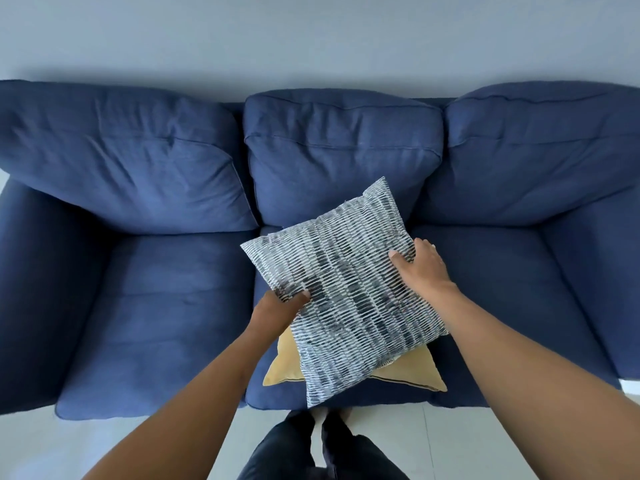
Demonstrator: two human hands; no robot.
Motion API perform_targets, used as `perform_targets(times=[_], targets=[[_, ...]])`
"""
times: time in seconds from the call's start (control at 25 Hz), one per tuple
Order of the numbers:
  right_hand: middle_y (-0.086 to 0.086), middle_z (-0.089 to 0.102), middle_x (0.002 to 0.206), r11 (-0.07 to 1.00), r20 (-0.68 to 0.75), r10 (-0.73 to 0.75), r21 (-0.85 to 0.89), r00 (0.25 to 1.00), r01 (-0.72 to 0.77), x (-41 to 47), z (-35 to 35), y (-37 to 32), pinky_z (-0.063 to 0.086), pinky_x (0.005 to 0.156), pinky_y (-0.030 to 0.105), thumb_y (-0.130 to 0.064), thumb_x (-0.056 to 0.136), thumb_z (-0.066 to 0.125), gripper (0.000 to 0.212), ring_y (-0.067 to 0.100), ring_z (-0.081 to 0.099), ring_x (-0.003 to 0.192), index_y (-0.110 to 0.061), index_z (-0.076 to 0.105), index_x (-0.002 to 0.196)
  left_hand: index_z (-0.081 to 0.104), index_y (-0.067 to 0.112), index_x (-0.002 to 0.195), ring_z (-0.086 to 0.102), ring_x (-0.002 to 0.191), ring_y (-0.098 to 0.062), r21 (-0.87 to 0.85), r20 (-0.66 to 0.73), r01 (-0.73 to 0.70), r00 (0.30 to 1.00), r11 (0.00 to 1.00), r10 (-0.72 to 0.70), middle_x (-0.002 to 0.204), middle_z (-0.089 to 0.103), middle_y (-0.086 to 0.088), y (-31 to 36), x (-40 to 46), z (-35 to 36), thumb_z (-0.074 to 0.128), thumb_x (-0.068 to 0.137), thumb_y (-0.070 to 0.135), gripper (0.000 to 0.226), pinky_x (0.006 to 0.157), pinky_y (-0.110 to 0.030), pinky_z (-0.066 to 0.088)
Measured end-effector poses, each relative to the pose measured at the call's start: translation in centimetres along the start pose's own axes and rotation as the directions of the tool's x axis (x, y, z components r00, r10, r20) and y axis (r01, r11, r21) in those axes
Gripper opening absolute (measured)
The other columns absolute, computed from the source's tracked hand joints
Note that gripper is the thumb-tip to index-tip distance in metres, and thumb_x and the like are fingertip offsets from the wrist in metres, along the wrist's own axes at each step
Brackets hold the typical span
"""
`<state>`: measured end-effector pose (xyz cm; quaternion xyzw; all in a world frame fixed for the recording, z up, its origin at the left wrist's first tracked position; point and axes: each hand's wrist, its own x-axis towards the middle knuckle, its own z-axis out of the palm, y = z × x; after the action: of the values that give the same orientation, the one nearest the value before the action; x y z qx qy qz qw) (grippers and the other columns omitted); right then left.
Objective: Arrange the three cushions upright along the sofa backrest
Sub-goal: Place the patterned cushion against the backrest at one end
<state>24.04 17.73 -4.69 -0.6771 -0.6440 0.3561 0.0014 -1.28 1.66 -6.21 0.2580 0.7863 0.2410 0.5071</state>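
A black-and-white striped cushion [346, 289] lies tilted over the middle seat of a dark blue sofa [156, 306]. My left hand [280, 310] grips its left edge, thumb on top. My right hand [419, 265] grips its right edge. Under it lies a flat mustard-yellow cushion [285, 365], with only its front corners showing. A third cushion is not visible. The backrest [343, 150] stands behind, with nothing leaning on it.
The sofa has three back pillows and padded arms at left [38, 289] and right [606, 271]. A pale wall [311, 36] rises behind it. My legs [322, 448] stand on a light tiled floor at the sofa's front edge.
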Motion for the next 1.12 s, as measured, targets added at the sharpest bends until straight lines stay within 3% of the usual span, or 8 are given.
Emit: perform_targets(times=[0.12,0.28,0.4,0.52,0.68,0.8,1.0,1.12], targets=[[0.014,0.031,0.168,0.989,0.031,0.032,0.142,0.999,-0.037,0.6,-0.5,0.0,0.027,0.123,0.046,-0.058,0.100,0.053,0.079,0.033,0.025,0.157,-0.005,0.036,0.156,0.066,0.031,0.084,0.066,0.082,-0.016,-0.126,0.031,0.073,0.997,0.989,-0.070,0.087,0.071,0.004,-0.8,0.0,0.4,0.075,0.091,0.050,0.022,0.086,-0.042,0.055],[0.002,0.062,0.137,0.969,0.155,0.055,0.229,0.986,-0.090,0.8,0.0,0.7,0.048,0.098,0.041,-0.068,0.095,0.052,0.071,0.026,0.061,0.118,-0.017,0.050,0.145,0.073,0.019,0.106,0.071,0.100,-0.027,-0.234,0.029,0.114,0.993,0.965,-0.110,0.108,0.077,-0.005,-0.8,0.3,1.3,0.075,0.093,0.044,0.028,0.096,-0.048,0.057],[0.002,0.067,0.127,0.960,0.153,0.035,0.269,0.988,-0.076,0.1,0.1,1.0,0.048,0.089,0.037,-0.067,0.095,0.053,0.066,0.024,0.064,0.109,-0.018,0.057,0.139,0.069,0.010,0.122,0.071,0.104,-0.030,-0.343,0.074,0.183,0.983,0.921,-0.168,0.112,0.076,-0.008,-0.2,0.1,1.8,0.076,0.094,0.033,0.038,0.095,-0.050,0.056],[0.001,0.070,0.122,0.933,0.129,0.004,0.356,0.992,-0.050,-0.3,-0.4,1.1,0.051,0.093,0.039,-0.068,0.092,0.059,0.060,0.024,0.067,0.110,-0.021,0.063,0.129,0.070,0.009,0.122,0.071,0.110,-0.035,-0.418,0.109,0.196,0.980,0.887,-0.166,0.120,0.076,-0.014,0.1,-0.2,1.9,0.079,0.092,0.029,0.038,0.101,-0.054,0.055],[-0.004,0.075,0.117,0.894,0.154,-0.067,0.449,0.986,-0.009,-1.0,-1.9,0.7,0.054,0.103,0.047,-0.074,0.080,0.067,0.062,0.022,0.071,0.108,-0.026,0.068,0.119,0.073,0.005,0.122,0.073,0.111,-0.038,-0.536,0.129,0.174,0.984,0.826,-0.124,0.122,0.078,-0.018,0.3,-1.2,1.1,0.081,0.089,0.023,0.039,0.105,-0.055,0.054],[-0.003,0.078,0.112,0.863,0.162,-0.105,0.504,0.981,0.009,-2.2,-2.2,-0.1,0.057,0.101,0.049,-0.070,0.079,0.072,0.060,0.021,0.074,0.103,-0.023,0.073,0.115,0.075,0.002,0.121,0.073,0.103,-0.035,-0.584,0.124,0.152,0.988,0.797,-0.098,0.123,0.076,-0.022,0.0,-2.7,-0.1,0.080,0.088,0.022,0.040,0.108,-0.056,0.052],[-0.004,0.081,0.103,0.843,0.178,-0.156,0.537,0.972,0.037,-5.9,-1.2,-3.6,0.060,0.094,0.044,-0.065,0.081,0.074,0.046,0.020,0.076,0.098,-0.024,0.077,0.102,0.072,0.005,0.128,0.069,0.121,-0.042,-0.667,0.106,0.098,0.994,0.738,-0.036,0.126,0.076,-0.018,-1.9,-6.2,-4.6,0.080,0.086,0.026,0.048,0.110,-0.056,0.051],[-0.005,0.081,0.101,0.819,0.159,-0.212,0.567,0.964,0.087,-8.5,0.1,-6.8,0.061,0.088,0.040,-0.060,0.085,0.073,0.042,0.018,0.076,0.094,-0.023,0.077,0.102,0.069,0.003,0.129,0.071,0.117,-0.042,-0.693,0.020,0.010,1.000,0.721,0.006,0.124,0.077,-0.020,-2.8,-8.4,-8.0,0.074,0.093,0.017,0.039,0.101,-0.052,0.058]])
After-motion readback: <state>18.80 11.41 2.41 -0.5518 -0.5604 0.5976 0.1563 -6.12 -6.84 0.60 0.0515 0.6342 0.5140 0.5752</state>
